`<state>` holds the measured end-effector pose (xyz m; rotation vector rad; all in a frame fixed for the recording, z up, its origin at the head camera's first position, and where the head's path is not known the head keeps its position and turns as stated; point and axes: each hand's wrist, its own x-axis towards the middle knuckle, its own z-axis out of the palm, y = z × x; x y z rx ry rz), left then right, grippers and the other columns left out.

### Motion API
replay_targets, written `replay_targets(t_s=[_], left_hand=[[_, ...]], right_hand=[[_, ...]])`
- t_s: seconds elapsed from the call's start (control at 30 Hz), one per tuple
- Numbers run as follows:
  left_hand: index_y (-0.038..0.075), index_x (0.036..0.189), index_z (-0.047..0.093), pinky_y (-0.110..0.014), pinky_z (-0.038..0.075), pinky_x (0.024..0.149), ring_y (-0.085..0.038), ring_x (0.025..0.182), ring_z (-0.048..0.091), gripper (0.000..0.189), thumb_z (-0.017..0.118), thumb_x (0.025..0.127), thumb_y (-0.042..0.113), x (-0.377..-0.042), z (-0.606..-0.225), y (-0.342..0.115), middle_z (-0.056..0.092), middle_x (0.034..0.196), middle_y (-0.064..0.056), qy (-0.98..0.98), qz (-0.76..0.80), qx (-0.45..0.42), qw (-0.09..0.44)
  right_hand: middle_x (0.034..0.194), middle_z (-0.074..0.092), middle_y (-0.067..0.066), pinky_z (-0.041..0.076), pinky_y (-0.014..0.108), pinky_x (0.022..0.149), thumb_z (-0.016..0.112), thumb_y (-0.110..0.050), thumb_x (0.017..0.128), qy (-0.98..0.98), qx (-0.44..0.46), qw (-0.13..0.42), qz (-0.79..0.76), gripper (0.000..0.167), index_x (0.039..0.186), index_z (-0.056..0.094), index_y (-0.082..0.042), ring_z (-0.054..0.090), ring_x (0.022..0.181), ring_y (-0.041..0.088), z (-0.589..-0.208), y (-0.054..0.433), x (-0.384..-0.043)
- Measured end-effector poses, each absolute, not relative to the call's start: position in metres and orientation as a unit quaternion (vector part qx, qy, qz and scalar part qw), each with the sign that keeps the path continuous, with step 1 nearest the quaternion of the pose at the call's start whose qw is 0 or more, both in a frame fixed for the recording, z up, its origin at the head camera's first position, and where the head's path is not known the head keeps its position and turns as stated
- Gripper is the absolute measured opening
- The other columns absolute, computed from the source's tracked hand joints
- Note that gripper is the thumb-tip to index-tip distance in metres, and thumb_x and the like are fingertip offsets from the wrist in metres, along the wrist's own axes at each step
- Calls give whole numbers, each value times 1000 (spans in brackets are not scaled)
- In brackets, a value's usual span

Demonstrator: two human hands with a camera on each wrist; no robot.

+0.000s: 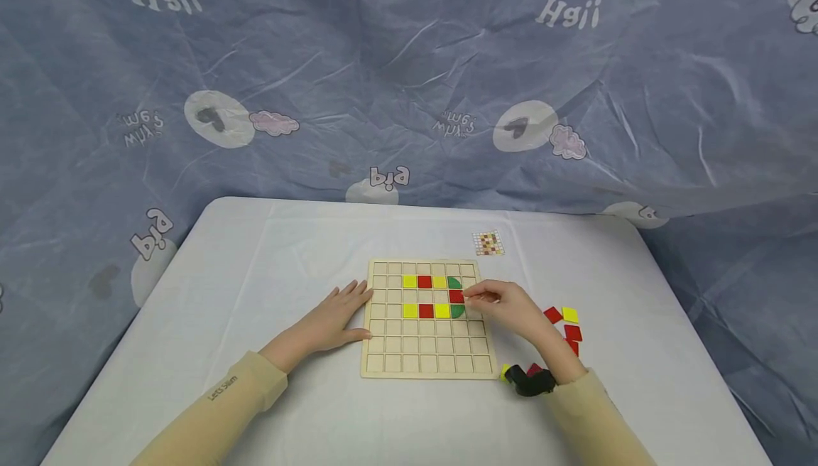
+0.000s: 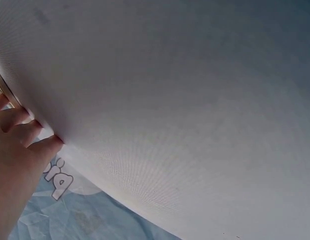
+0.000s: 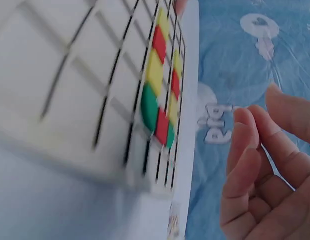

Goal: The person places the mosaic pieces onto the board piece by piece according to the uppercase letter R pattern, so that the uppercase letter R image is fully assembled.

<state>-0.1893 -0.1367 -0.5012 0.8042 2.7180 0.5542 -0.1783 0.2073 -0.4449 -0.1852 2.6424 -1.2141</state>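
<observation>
A wooden grid board [image 1: 411, 364] lies on the table. Two rows of yellow and red square tiles stand in its cells; a red tile [image 1: 456, 296] sits at their right end between two rounded green tiles [image 1: 454, 283]. My left hand [image 1: 334, 317] rests at the board's left edge, fingers spread and fingertips touching the rim. Over the board's right side hovers my right hand [image 1: 508, 307], its fingertips close to the red end tile. The right wrist view shows that hand's fingers [image 3: 243, 127] loosely bent, with no tile visible between them and the thumb.
A small printed pattern card [image 1: 488, 243] lies behind the board's right corner. Loose red and yellow tiles [image 1: 573, 332] are scattered right of the board, some partly hidden by the right forearm and its black wrist strap [image 1: 532, 382]. A patterned blue-grey cloth [image 1: 409, 96] hangs behind the table.
</observation>
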Motion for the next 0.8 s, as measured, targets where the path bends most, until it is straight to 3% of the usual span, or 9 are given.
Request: replay_targets(t_s=[0.37, 0.6, 0.8], left_hand=[[4, 153, 32, -59, 19, 121, -36, 152, 18, 84, 64, 91, 50, -190, -502, -137, 23, 163, -17, 933, 193, 276, 128], [6, 154, 31, -57, 18, 122, -34, 152, 17, 85, 64, 91, 52, -191, -503, -136, 22, 163, -15, 935, 187, 271, 134], [6, 154, 31, -57, 18, 122, -35, 152, 17, 85, 64, 91, 51, -190, -503, -136, 22, 163, -15, 935, 189, 267, 135]], right_hand=[[94, 69, 2, 53, 20, 69, 81, -19, 81, 918, 8, 142, -371, 31, 108, 70, -6, 61, 85, 15, -466, 274, -127], [95, 66, 1, 56, 26, 72, 88, -19, 72, 940, 55, 141, -306, 41, 106, 70, -6, 58, 83, 14, -475, 280, -107], [89, 63, -1, 52, 24, 69, 88, -14, 70, 951, 49, 132, -277, 36, 102, 71, -8, 56, 80, 13, -479, 275, -102]])
